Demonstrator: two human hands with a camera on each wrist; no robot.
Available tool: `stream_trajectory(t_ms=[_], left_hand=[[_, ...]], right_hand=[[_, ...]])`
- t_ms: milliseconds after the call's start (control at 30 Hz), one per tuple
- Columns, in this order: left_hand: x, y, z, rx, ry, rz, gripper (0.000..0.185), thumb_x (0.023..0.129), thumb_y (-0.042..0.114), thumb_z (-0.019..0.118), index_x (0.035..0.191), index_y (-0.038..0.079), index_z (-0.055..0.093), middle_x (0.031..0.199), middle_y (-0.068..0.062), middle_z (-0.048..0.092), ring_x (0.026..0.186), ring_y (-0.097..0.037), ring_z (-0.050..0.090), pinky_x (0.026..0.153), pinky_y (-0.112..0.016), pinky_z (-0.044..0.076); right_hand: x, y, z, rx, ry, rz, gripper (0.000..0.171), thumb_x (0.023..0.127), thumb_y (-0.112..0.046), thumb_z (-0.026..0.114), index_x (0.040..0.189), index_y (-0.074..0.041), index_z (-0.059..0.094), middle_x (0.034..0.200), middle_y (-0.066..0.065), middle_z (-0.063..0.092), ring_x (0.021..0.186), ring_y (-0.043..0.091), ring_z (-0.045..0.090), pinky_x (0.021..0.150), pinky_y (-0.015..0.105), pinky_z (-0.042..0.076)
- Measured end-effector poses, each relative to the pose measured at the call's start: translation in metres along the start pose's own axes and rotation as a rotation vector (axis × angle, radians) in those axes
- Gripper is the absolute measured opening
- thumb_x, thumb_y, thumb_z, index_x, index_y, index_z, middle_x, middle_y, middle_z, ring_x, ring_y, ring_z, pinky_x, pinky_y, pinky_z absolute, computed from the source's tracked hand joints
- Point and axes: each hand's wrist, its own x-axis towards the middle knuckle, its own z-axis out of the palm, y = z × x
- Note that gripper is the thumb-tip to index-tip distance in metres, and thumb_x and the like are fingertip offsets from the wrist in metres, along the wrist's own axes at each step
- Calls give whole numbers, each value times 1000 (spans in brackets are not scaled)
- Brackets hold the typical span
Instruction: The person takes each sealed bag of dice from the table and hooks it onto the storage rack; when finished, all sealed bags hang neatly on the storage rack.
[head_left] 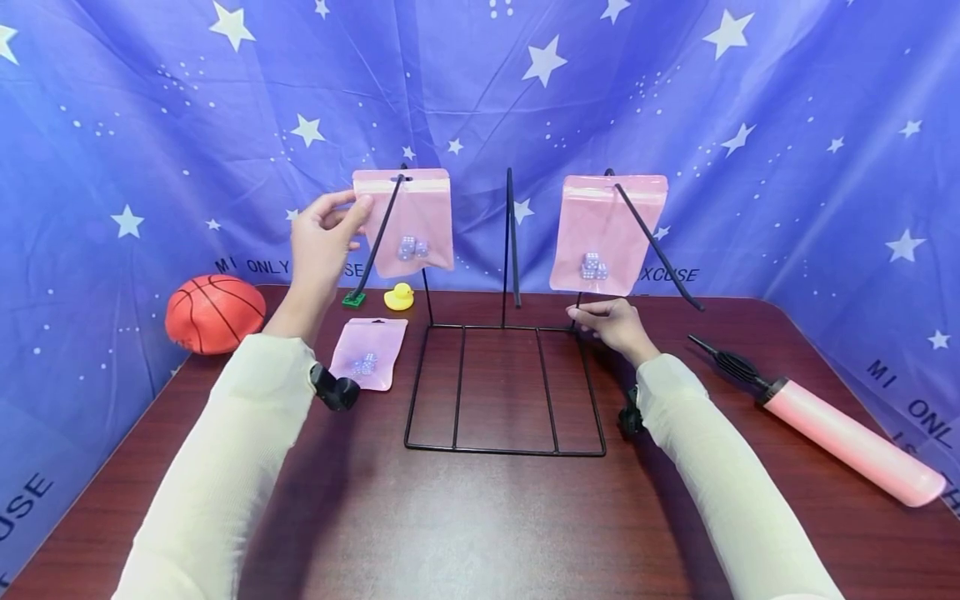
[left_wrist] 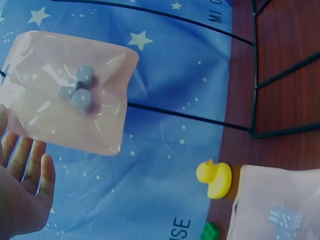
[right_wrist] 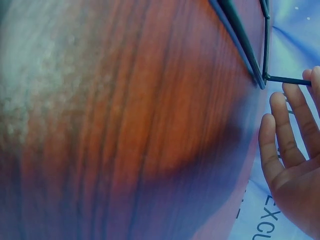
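My left hand [head_left: 324, 242] pinches the left edge of a pink zip pouch [head_left: 426, 212] between thumb and fingers. That pouch hangs by its top slot on the left arm of a black wire rack [head_left: 504, 452], with several pale dice [left_wrist: 82, 100] showing inside. A second pink pouch [head_left: 592, 221], also with dice, hangs on the right arm. Below it my right hand [head_left: 617, 327] holds the rack's right upright near the base, thumb and forefinger at the rod [right_wrist: 289, 80]. The rack's middle arm [head_left: 514, 250] carries nothing.
Another pink pouch [head_left: 382, 337] with dice lies flat left of the rack. Behind it are a yellow rubber duck [head_left: 399, 297] and a green block [head_left: 353, 300]. An orange basketball [head_left: 215, 314] sits far left, a pink hand pump [head_left: 847, 437] at right. Starry blue cloth [head_left: 480, 83] backs the table.
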Motion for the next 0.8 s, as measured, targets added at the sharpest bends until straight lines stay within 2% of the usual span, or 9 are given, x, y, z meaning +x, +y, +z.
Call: stream_trajectory(t_ms=[100, 267, 500, 800], left_hand=[[-4, -6, -10, 28, -26, -1, 35, 95, 26, 74, 120, 2, 70, 78, 18, 70, 71, -4, 66, 63, -17, 53], [-13, -17, -30, 86, -65, -15, 21, 95, 26, 74, 111, 12, 73, 79, 18, 72, 72, -3, 67, 65, -16, 53], [-22, -31, -57, 167, -114, -66, 25, 96, 27, 73, 115, 11, 71, 80, 20, 72, 74, -2, 66, 67, -15, 52], [-32, -51, -81, 227, -169, -67, 23, 93, 20, 77, 115, 14, 72, 82, 22, 71, 80, -1, 65, 71, -14, 52]], right_hand=[[1, 1, 0, -8, 0, 0, 36, 95, -28, 75, 115, 1, 76, 86, 11, 75, 75, 11, 66, 67, 21, 55], [1, 2, 1, -14, 3, -3, 36, 94, -29, 75, 114, 1, 76, 82, 8, 74, 73, 9, 64, 65, 20, 53], [2, 2, 2, -29, 10, 0, 36, 94, -30, 76, 114, 1, 76, 80, 6, 74, 73, 10, 64, 63, 19, 52], [2, 3, 1, -51, -5, -13, 37, 95, -30, 74, 116, -1, 76, 85, 7, 75, 76, 10, 66, 65, 17, 53]])
